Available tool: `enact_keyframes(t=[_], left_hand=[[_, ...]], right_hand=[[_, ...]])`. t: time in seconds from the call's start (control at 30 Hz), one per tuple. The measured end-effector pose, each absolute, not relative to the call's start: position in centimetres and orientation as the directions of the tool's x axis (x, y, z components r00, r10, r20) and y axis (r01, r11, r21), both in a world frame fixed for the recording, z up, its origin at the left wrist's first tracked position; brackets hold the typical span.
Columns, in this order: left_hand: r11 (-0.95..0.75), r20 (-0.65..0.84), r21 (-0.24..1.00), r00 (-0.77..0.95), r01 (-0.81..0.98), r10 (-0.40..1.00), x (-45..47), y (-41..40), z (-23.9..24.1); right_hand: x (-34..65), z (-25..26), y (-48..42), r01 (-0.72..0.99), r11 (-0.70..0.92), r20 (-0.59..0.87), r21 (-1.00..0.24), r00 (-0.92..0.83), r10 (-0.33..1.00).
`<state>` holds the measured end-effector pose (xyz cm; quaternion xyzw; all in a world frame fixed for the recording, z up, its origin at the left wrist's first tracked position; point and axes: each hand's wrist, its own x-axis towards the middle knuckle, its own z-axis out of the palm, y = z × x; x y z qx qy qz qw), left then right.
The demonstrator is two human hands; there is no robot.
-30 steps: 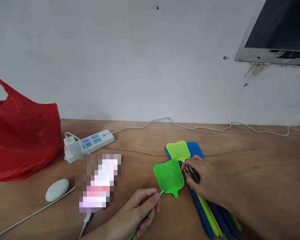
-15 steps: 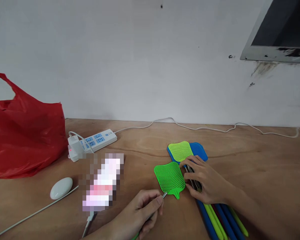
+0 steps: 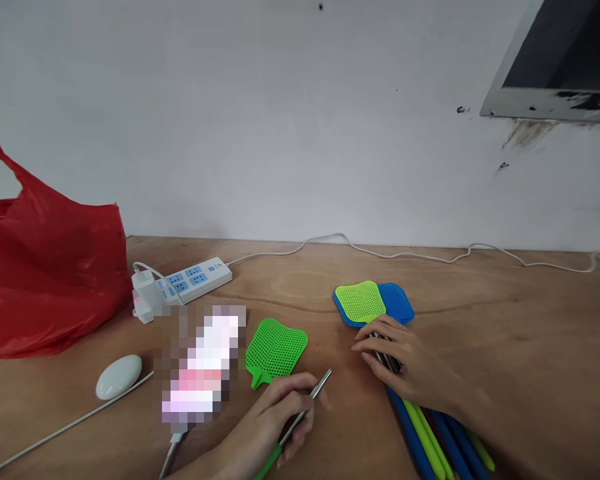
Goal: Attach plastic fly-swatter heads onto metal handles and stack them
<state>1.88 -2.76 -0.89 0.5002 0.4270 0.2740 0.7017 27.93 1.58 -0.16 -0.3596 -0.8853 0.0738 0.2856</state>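
Observation:
My left hand (image 3: 280, 417) is closed around a metal rod (image 3: 320, 385) with a green handle (image 3: 269, 463), its bare tip pointing up and right. A separate green mesh fly swatter head (image 3: 277, 347) lies flat just beyond that hand, its narrow neck toward me. My right hand (image 3: 405, 363) rests over the metal shafts of a pile of fly swatters, fingers stretched to the left. Beyond it show a yellow-green swatter head (image 3: 360, 301) and a blue one (image 3: 397, 303), stacked. Several blue and yellow-green handles (image 3: 417, 433) stick out below my right wrist.
At left stand a red plastic bag (image 3: 55, 280) and a white power strip (image 3: 193, 280) with a charger plugged in. A blurred-out phone (image 3: 205, 367) on a cable lies near a white oval object (image 3: 119, 377). A thin white cord (image 3: 405, 255) runs along the wall.
The green swatter head has shifted left, from between my hands to beyond my left hand, and turned. The rod's tip in my left hand now shows more. My right hand stays over the shafts.

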Motion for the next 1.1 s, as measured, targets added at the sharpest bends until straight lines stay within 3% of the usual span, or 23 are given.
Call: enact_keyframes(t=[0.23,0.43,0.57,0.7,0.9,1.1], left_hand=[[0.221,-0.219,0.972,0.637,0.078,0.739,1.9,-2.1,-0.8],[0.285,-0.209,0.958,0.623,-0.023,0.754,2.2,-1.9,-2.0],[0.269,-0.227,0.963,0.638,0.033,0.735,2.0,-2.0,-1.8],[0.255,-0.257,0.961,0.701,0.110,0.665,1.7,-2.0,-0.9],[0.204,-0.256,0.966,0.686,0.158,0.681,1.8,-2.3,-0.2],[0.225,-0.278,0.959,0.724,0.172,0.631,1.7,-2.6,-0.3]], right_hand=[[27.4,0.1,0.8,0.476,0.707,0.444,-0.523,-0.556,0.703],[26.4,0.0,0.0,0.368,0.649,0.356,-0.666,-0.608,0.710],[26.7,0.3,0.1,0.340,0.550,0.358,-0.763,-0.486,0.797],[27.4,0.6,0.1,0.362,0.491,0.347,-0.792,-0.394,0.851],[26.4,-0.1,-1.3,0.386,0.431,0.305,-0.816,-0.346,0.887],[25.5,-0.8,-1.8,0.245,0.308,0.187,-0.919,-0.419,0.889]])
